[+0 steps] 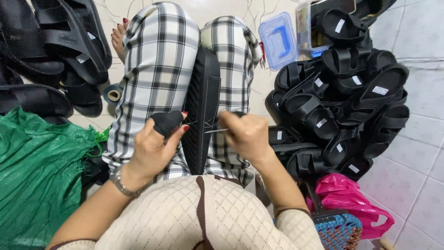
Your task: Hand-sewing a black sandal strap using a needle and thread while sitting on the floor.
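A black sandal sole stands on edge between my knees, wedged in my checked trousers, with white stitching along its side. My left hand pinches a black strap against the sole's left side. My right hand grips a thin metal needle or awl whose tip points left at the sole's edge.
A heap of finished black sandals lies on the floor to the right, more black sandals at the upper left. Green cloth is at the left, a blue plastic box beyond my knee, a pink bag lower right.
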